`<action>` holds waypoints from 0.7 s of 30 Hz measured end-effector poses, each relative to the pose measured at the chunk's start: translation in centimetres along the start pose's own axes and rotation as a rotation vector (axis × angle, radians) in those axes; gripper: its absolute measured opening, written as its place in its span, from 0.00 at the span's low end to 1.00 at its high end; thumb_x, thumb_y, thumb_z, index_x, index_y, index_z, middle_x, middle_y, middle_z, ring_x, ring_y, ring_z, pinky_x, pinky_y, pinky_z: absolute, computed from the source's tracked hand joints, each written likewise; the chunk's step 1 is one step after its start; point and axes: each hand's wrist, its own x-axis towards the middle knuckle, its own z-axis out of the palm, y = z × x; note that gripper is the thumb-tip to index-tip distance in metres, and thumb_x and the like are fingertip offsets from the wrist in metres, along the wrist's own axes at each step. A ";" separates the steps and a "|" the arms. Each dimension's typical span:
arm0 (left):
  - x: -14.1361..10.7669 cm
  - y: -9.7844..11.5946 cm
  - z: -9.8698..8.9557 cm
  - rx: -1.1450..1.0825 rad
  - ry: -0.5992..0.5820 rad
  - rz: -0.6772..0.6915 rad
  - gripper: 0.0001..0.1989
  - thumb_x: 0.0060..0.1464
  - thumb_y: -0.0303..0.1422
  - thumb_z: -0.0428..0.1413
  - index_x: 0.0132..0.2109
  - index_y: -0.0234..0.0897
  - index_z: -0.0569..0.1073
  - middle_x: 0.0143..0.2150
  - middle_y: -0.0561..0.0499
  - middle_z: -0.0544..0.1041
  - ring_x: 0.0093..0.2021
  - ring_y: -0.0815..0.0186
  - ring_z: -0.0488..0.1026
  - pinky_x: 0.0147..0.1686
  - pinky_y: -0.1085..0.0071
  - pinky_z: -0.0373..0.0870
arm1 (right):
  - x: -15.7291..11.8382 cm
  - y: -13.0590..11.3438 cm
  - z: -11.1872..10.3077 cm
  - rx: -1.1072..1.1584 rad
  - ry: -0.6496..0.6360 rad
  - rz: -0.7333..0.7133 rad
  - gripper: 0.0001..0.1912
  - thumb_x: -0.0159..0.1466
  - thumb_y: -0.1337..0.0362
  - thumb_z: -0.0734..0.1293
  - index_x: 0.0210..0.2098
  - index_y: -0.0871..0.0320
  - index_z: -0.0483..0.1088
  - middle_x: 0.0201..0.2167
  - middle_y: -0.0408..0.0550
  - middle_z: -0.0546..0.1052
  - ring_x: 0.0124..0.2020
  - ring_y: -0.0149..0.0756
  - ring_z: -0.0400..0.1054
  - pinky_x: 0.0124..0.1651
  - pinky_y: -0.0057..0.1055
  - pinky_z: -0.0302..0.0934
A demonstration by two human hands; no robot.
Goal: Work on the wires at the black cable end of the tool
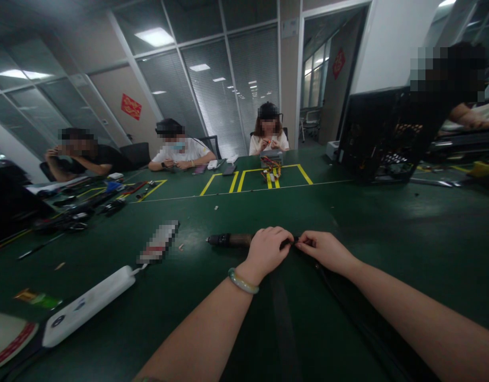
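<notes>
An electric screwdriver [232, 240], dark and cylindrical with a brownish body, lies across the green table in front of me, its narrow tip pointing left. My left hand [268, 245] is wrapped over its rear part from above, hiding that section. Just beyond the rear end, my right hand [326, 249] has thumb and fingers pinched together on the end of a black cord [335, 291]. Both hands nearly meet there. Whether the cord's end is plugged into the screwdriver cannot be made out. From the right hand the cord runs back toward me.
On the left lie a white power bank [88, 306], a phone [160, 241], a small green-and-gold packet [39, 298] and a paper cup [7, 339]. A black computer case [375, 135] stands at right. Tools and cables clutter the far left; co-workers sit around the table [180, 329].
</notes>
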 end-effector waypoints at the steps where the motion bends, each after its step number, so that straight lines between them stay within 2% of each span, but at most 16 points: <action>1: 0.0 0.0 0.0 0.001 0.004 -0.005 0.07 0.58 0.31 0.55 0.44 0.43 0.71 0.45 0.53 0.74 0.46 0.63 0.70 0.44 0.65 0.64 | 0.0 0.1 0.0 -0.001 0.006 -0.005 0.11 0.63 0.55 0.64 0.35 0.53 0.74 0.31 0.42 0.78 0.32 0.35 0.70 0.32 0.28 0.57; 6: 0.1 0.0 0.2 -0.006 0.039 -0.057 0.08 0.57 0.33 0.56 0.44 0.41 0.70 0.41 0.53 0.75 0.44 0.63 0.70 0.44 0.64 0.64 | 0.1 0.3 0.2 0.006 0.010 0.008 0.11 0.63 0.55 0.64 0.35 0.53 0.74 0.31 0.42 0.78 0.30 0.35 0.70 0.31 0.28 0.56; 13: 0.0 0.1 -0.2 -0.007 0.004 -0.001 0.05 0.58 0.31 0.55 0.43 0.42 0.72 0.44 0.52 0.75 0.45 0.63 0.70 0.44 0.65 0.64 | 0.0 0.3 0.2 0.021 0.004 0.007 0.12 0.63 0.53 0.64 0.36 0.54 0.74 0.31 0.43 0.78 0.30 0.34 0.70 0.30 0.28 0.57; 21: 0.0 0.2 0.0 -0.014 0.030 -0.044 0.08 0.57 0.32 0.56 0.46 0.42 0.70 0.43 0.53 0.75 0.45 0.63 0.70 0.45 0.64 0.64 | 0.0 0.2 0.1 0.018 -0.010 0.004 0.12 0.63 0.54 0.64 0.36 0.54 0.74 0.32 0.43 0.78 0.31 0.35 0.71 0.32 0.29 0.58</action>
